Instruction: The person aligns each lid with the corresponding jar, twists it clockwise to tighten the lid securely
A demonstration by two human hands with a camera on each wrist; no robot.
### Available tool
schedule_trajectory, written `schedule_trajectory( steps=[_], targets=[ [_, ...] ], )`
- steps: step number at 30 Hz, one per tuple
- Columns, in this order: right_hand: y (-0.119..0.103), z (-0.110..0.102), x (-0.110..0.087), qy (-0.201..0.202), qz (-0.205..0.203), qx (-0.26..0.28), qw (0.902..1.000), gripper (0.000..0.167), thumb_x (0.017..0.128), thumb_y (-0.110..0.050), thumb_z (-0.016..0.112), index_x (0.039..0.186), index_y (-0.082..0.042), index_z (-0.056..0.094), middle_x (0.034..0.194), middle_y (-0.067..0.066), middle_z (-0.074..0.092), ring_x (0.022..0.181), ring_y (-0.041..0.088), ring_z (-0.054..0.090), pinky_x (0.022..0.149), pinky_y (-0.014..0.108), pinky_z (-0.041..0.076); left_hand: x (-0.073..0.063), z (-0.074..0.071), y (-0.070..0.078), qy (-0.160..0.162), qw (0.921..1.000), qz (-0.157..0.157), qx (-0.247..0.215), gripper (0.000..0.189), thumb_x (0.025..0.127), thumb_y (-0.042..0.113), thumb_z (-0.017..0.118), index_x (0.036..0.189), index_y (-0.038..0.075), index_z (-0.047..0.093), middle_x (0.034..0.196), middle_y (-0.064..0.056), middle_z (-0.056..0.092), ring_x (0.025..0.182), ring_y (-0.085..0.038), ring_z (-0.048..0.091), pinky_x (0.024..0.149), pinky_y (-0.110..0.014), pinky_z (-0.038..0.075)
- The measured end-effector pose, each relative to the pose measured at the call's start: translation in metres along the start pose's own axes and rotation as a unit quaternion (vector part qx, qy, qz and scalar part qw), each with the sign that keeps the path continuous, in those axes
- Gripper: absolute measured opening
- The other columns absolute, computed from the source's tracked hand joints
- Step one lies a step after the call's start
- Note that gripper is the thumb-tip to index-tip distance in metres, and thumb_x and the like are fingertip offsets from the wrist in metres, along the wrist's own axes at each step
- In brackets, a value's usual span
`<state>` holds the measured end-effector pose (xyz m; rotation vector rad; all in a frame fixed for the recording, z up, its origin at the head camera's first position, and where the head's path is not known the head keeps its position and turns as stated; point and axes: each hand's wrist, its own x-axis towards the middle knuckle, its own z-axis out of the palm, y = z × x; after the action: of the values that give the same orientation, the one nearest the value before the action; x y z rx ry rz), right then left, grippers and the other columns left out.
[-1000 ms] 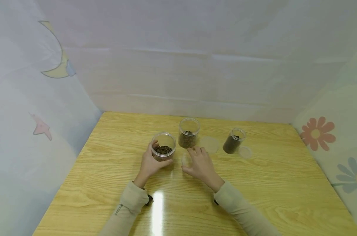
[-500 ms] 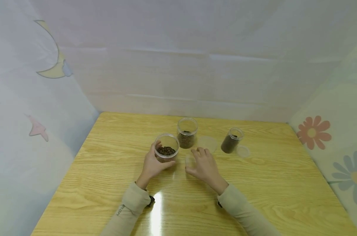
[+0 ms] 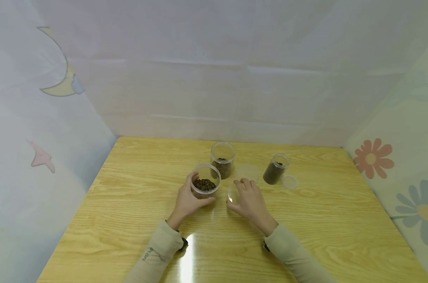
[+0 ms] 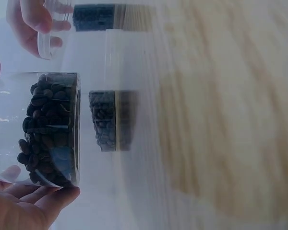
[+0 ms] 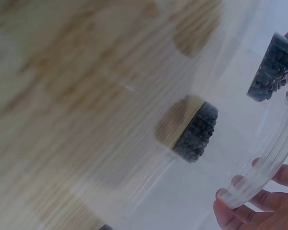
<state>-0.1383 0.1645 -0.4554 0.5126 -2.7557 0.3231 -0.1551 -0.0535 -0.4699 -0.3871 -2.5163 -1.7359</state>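
Note:
My left hand (image 3: 187,203) grips a clear round jar (image 3: 204,193) partly filled with dark coffee beans (image 4: 50,127). Its top is uncovered, and the left wrist view has its base raised off the table. To its right, my right hand (image 3: 250,202) holds a clear round lid (image 5: 259,179) by the rim, apart from the jar. Behind the held jar stands a second uncovered jar (image 3: 223,169) with beans. A narrower jar (image 3: 273,173) of dark contents is farther right.
One flat, translucent lid (image 3: 247,171) lies beside the second jar. A smaller lid (image 3: 290,181) is next to the narrow jar. All stand on a wooden table (image 3: 129,177), with printed cloth walls (image 3: 214,90) at its back and sides.
The left hand has carried its jar to the right and slightly nearer. My right hand, still holding the lid, has also shifted a little right. The standing jars stay in place.

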Motion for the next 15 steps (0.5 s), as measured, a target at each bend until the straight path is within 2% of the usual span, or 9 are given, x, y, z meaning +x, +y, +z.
schedule_trajectory(
  steps=[8, 15],
  targets=[
    [0.007, -0.005, -0.006, 0.004, 0.015, 0.014, 0.9998, 0.063, 0.067, -0.04, 0.071, 0.113, 0.001, 0.057, 0.107, 0.02, 0.055, 0.092, 0.035, 0.052, 0.073, 0.044, 0.048, -0.001, 0.008, 0.001, -0.007, 0.9999, 0.006, 0.009, 0.101, 0.06, 0.03, 0.086, 0.139, 0.004, 0.029, 0.134, -0.022, 0.041, 0.121, -0.034, 0.041, 0.095, -0.049, 0.037],
    [0.015, -0.013, -0.008, 0.002, 0.026, -0.004, 0.9996, 0.064, 0.068, -0.041, 0.072, 0.113, 0.002, 0.057, 0.107, 0.021, 0.055, 0.093, 0.037, 0.051, 0.077, 0.046, 0.046, 0.0, 0.012, 0.004, -0.013, 0.9997, 0.015, 0.016, 0.101, 0.06, 0.031, 0.086, 0.139, 0.003, 0.029, 0.134, -0.023, 0.04, 0.121, -0.035, 0.041, 0.093, -0.048, 0.039]
  ],
)
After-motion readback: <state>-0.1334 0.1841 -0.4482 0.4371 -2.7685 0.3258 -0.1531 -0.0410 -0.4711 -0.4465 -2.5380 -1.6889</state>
